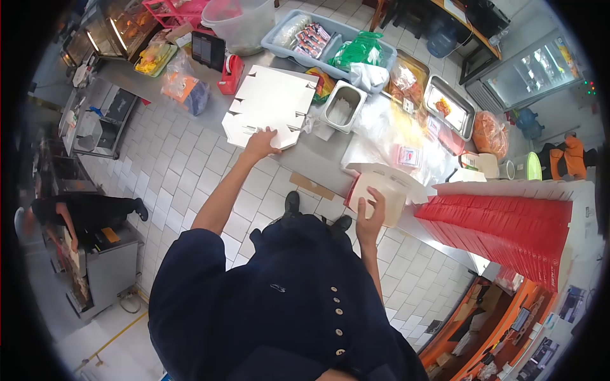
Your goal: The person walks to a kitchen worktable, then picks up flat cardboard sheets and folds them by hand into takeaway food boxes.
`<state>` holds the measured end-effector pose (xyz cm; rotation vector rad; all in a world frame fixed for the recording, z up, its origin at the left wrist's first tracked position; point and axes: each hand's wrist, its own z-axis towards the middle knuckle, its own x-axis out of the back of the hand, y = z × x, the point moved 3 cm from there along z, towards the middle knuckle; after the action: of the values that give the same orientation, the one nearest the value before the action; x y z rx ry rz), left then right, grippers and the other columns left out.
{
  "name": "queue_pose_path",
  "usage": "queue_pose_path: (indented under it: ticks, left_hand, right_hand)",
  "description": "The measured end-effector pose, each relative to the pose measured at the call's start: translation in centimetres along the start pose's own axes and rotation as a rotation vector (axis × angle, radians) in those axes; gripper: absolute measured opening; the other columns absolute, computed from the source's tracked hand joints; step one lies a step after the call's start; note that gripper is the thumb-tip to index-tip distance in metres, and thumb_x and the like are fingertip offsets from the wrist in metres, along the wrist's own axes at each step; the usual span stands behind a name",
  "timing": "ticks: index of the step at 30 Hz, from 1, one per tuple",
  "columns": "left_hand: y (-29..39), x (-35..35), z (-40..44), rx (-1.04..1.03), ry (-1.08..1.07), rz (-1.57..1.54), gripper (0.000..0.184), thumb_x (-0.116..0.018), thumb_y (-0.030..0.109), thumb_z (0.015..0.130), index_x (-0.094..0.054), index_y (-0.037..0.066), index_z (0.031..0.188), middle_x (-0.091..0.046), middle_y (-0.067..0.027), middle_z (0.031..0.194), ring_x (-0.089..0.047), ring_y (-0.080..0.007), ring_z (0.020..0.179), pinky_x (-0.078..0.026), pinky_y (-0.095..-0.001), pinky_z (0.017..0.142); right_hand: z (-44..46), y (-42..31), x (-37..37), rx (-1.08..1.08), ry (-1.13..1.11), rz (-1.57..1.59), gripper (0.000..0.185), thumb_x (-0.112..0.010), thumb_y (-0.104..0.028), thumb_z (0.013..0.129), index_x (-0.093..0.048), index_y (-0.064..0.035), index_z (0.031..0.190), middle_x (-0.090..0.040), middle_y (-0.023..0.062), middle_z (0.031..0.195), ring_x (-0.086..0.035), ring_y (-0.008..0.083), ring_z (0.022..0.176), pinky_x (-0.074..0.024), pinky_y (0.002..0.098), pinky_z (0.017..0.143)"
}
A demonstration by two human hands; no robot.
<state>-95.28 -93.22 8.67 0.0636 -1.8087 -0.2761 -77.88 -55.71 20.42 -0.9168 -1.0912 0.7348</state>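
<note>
My left hand (262, 145) rests on the near edge of a flat white cardboard box (273, 101) with dark slots along its sides; its fingers lie on the board and are not wrapped round it. My right hand (370, 216) is raised with thumb and fingers apart, in front of a cream and red cardboard box (389, 190). Whether its fingertips touch that box I cannot tell. Just right of it stands a long stack of red-edged folded cardboard boxes (495, 232).
Behind the white cardboard are a red tape dispenser (230, 75), a tablet (208, 51) and a blue tub (279, 39). A steel container (344, 106) and a steel tray (467, 114) sit farther right. At far left a co-worker (76, 216) leans over a counter.
</note>
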Motion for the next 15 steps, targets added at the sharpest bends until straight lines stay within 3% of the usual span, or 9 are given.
queue_pose_path:
  ticks: [2, 4, 7, 8, 10, 12, 13, 14, 15]
  left_hand:
    - [-2.0, 0.4, 0.7, -0.044, -0.064, -0.103, 0.073, -0.080, 0.044, 0.074, -0.060, 0.008, 0.135, -0.058, -0.0225, 0.135, -0.056, -0.0372, 0.125, -0.046, -0.0439, 0.103]
    - [-3.5, 1.0, 1.5, -0.262, -0.081, -0.382, 0.050, -0.075, 0.042, 0.079, -0.073, 0.005, 0.113, -0.069, -0.0206, 0.114, -0.067, -0.0367, 0.098, -0.053, -0.0419, 0.086]
    - [-2.4, 5.4, 0.1, -0.118, -0.042, -0.447, 0.032, -0.066, 0.032, 0.089, -0.076, 0.003, 0.097, -0.071, -0.0193, 0.093, -0.069, -0.0370, 0.081, -0.054, -0.0434, 0.077]
    - [-2.4, 5.7, -0.7, -0.195, 0.187, -0.333, 0.027, -0.059, 0.027, 0.094, -0.074, 0.005, 0.098, -0.071, -0.0188, 0.088, -0.068, -0.0372, 0.075, -0.054, -0.0447, 0.071]
    - [1.7, 9.9, -5.2, -0.139, 0.519, -0.495, 0.026, -0.060, 0.029, 0.095, -0.072, 0.007, 0.098, -0.071, -0.0186, 0.089, -0.068, -0.0368, 0.076, -0.054, -0.0453, 0.071]
    - [5.3, 11.6, -9.9, -0.078, 0.293, -0.544, 0.030, -0.067, 0.025, 0.088, -0.068, 0.005, 0.110, -0.071, -0.0175, 0.099, -0.068, -0.0360, 0.089, -0.054, -0.0448, 0.079]
    - [8.0, 11.3, -12.9, -0.434, 0.358, -0.558, 0.047, -0.072, 0.024, 0.083, -0.062, 0.004, 0.124, -0.067, -0.0187, 0.117, -0.065, -0.0363, 0.107, -0.052, -0.0408, 0.092]
    - [7.6, 10.4, -13.4, -0.514, 0.179, -0.591, 0.064, -0.076, 0.026, 0.080, -0.054, 0.003, 0.135, -0.058, -0.0201, 0.134, -0.056, -0.0362, 0.125, -0.044, -0.0380, 0.105]
    - [6.4, 11.4, -13.2, -0.518, 0.186, -0.586, 0.064, -0.076, 0.026, 0.080, -0.054, 0.003, 0.135, -0.058, -0.0201, 0.134, -0.056, -0.0362, 0.125, -0.044, -0.0380, 0.105]
  right_hand:
    - [0.3, 0.2, -3.3, -0.031, -0.091, 0.136, 0.028, -0.064, -0.013, 0.094, -0.061, -0.0034, 0.120, -0.063, 0.0110, 0.119, -0.060, 0.0244, 0.111, -0.0501, 0.0382, 0.089]
    - [0.6, 0.1, -6.6, -0.107, -0.199, 0.178, 0.028, -0.065, -0.015, 0.094, -0.061, -0.0039, 0.120, -0.063, 0.0109, 0.120, -0.060, 0.0241, 0.112, -0.0508, 0.0384, 0.089]
    - [1.9, -0.8, -12.5, -0.095, -0.359, 0.196, 0.035, -0.067, -0.021, 0.094, -0.061, -0.0040, 0.124, -0.063, 0.0138, 0.123, -0.061, 0.0248, 0.112, -0.0524, 0.0398, 0.090]
    - [2.4, -1.5, -14.9, -0.178, -0.423, 0.297, 0.038, -0.067, -0.023, 0.094, -0.060, -0.0037, 0.126, -0.063, 0.0157, 0.124, -0.061, 0.0250, 0.113, -0.0516, 0.0403, 0.092]
    - [3.3, -3.4, -19.6, -0.262, -0.477, 0.404, 0.041, -0.067, -0.025, 0.094, -0.059, -0.0034, 0.128, -0.062, 0.0176, 0.126, -0.061, 0.0252, 0.113, -0.0507, 0.0408, 0.094]
    - [4.2, -4.8, -22.9, -0.364, -0.391, 0.616, 0.043, -0.067, -0.025, 0.094, -0.058, -0.0031, 0.130, -0.061, 0.0204, 0.128, -0.059, 0.0271, 0.117, -0.0472, 0.0409, 0.099]
    - [4.5, -5.3, -24.0, -0.391, -0.362, 0.690, 0.044, -0.066, -0.024, 0.094, -0.058, -0.0030, 0.131, -0.061, 0.0214, 0.129, -0.059, 0.0277, 0.119, -0.0461, 0.0409, 0.101]
    - [5.2, -4.9, -23.7, -0.338, -0.332, 0.593, 0.042, -0.065, -0.023, 0.094, -0.058, -0.0032, 0.131, -0.061, 0.0207, 0.129, -0.057, 0.0285, 0.122, -0.0434, 0.0406, 0.103]
    - [5.5, -6.0, -21.8, -0.161, -0.299, 0.443, 0.040, -0.063, -0.019, 0.094, -0.058, -0.0038, 0.131, -0.062, 0.0192, 0.128, -0.058, 0.0285, 0.120, -0.0428, 0.0397, 0.103]
